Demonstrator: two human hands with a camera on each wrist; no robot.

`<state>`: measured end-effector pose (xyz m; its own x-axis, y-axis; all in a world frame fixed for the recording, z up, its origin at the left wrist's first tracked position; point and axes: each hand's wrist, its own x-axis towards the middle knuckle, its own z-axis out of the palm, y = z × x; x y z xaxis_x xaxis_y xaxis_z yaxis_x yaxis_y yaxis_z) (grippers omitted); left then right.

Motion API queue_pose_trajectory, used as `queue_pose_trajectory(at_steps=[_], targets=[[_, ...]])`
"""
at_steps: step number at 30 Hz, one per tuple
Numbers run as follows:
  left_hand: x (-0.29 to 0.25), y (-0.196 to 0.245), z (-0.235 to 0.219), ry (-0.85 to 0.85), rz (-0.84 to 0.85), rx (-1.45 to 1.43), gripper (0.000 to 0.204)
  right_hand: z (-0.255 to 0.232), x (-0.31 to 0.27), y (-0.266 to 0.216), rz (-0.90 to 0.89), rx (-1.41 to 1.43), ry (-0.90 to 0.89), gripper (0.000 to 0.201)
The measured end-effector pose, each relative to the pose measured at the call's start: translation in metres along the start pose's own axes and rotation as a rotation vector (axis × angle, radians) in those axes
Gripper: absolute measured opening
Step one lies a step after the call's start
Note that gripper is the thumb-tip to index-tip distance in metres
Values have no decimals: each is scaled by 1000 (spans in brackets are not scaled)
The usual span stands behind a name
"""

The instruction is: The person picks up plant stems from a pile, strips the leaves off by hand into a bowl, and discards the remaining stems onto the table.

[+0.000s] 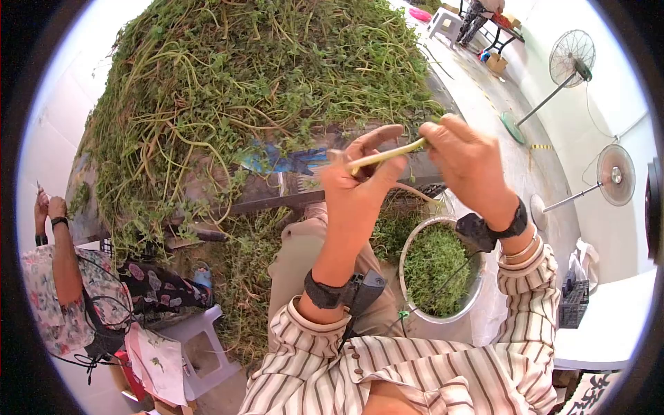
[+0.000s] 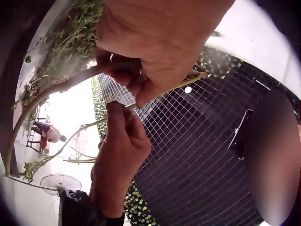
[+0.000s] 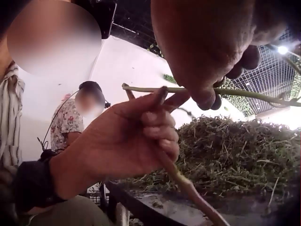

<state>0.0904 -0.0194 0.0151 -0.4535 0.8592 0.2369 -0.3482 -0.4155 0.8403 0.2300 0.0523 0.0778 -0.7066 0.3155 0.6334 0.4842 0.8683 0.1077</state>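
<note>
A pale green plant stem (image 1: 387,155) runs between my two hands, in front of my chest. My left hand (image 1: 354,197) pinches it between thumb and fingers near one end. A thicker brownish stem (image 3: 190,189) also passes through the curled fingers of this left hand (image 3: 136,134) and hangs out below. On the other side, my right hand (image 1: 470,162) pinches the green stem (image 3: 251,94) with its fingertips. In the left wrist view the fingertips of both hands come close together, and a thin leafy stem (image 2: 70,138) trails from the right hand (image 2: 123,157).
A large heap of leafy stems (image 1: 277,76) covers the table (image 1: 266,200) ahead. Below right stands a round tub (image 1: 404,277) of green sprigs. Another person (image 1: 66,283) works at the left by a plastic stool (image 1: 207,339). Standing fans (image 1: 573,59) line the right wall.
</note>
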Motion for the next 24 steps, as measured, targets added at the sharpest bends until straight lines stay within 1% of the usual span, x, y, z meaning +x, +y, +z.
queue_pose_trajectory(at_steps=[2, 4, 6, 8, 9, 10, 11, 12, 13, 15, 17, 19, 21, 22, 24], targets=[[1, 0, -3, -108, -15, -19, 31, 8, -2, -3, -35, 48, -109, 18], [0, 0, 0, -106, -37, -67, 28, 13, -1, -8, -58, 70, -95, 15], [0, -1, -1, -104, -61, -114, 26, 16, -1, -10, -15, 151, -155, 15], [-1, -2, -6, -98, 0, -67, 25, 18, 1, -10, 20, 212, -164, 15], [-1, -1, -6, -98, -2, -67, 25, 19, 2, -9, 52, 269, -171, 15], [0, 2, -6, -64, 4, -58, 25, 22, 2, -5, 54, 270, -173, 15], [0, 5, -5, -29, 10, -49, 26, 25, 0, 0, 103, 332, -184, 15], [0, 7, -5, -30, 8, -50, 26, 27, -1, 3, 152, 394, -194, 15], [-1, 9, -6, -6, 14, -53, 27, 27, -2, 5, 153, 393, -195, 15], [0, 9, -8, 18, 20, -57, 28, 26, -3, 8, 250, 438, -265, 14], [2, 8, -8, 53, 88, -62, 30, 26, -5, 12, 272, 450, -282, 15], [0, 10, -8, 66, 79, -50, 30, 27, -9, 15, 296, 462, -297, 16], [0, 11, -8, 76, 72, -38, 31, 28, -12, 18, 372, 551, -304, 20], [0, 11, -8, 86, 74, -21, 32, 26, -12, 17, 374, 550, -302, 20], [0, 11, -8, 95, 76, -3, 32, 17, -9, 13, 624, 684, -335, 24]])
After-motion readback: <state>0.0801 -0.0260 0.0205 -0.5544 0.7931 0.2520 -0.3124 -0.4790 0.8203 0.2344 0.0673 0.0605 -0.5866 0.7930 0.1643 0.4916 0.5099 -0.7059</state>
